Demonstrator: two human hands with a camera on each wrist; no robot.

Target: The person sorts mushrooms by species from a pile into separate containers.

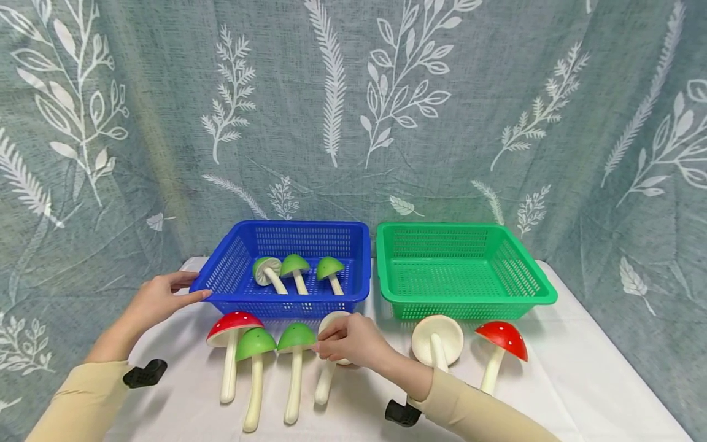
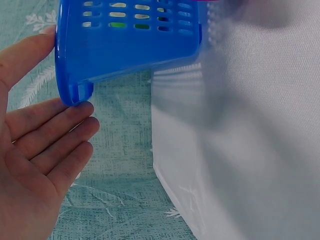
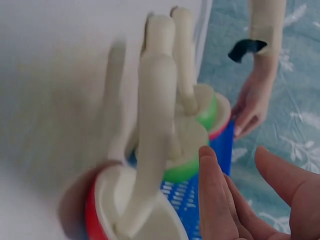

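Observation:
My left hand [image 1: 157,299] grips the near left corner of a blue basket [image 1: 287,299], thumb over the rim, fingers along the outer side. Inside that basket lie three green-capped toy mushrooms with white stems. In the head view my right hand [image 1: 353,344] is over a toy mushroom [image 1: 324,383] with a pale cap underside, partly covering it. The right wrist view has thumb and fingers apart with nothing between them, beside a red-rimmed mushroom [image 3: 150,115]. Left of it lie two green-capped mushrooms, one [image 1: 296,337] nearest the hand, and a red-capped mushroom [image 1: 237,322] with white dots.
A green basket [image 1: 466,299] stands right of the blue one, its slotted floor showing. In front of it lie an underside-up mushroom [image 1: 437,337] and another red-capped mushroom [image 1: 502,339]. A patterned curtain [image 1: 353,123] hangs behind the white-covered table [image 1: 585,380].

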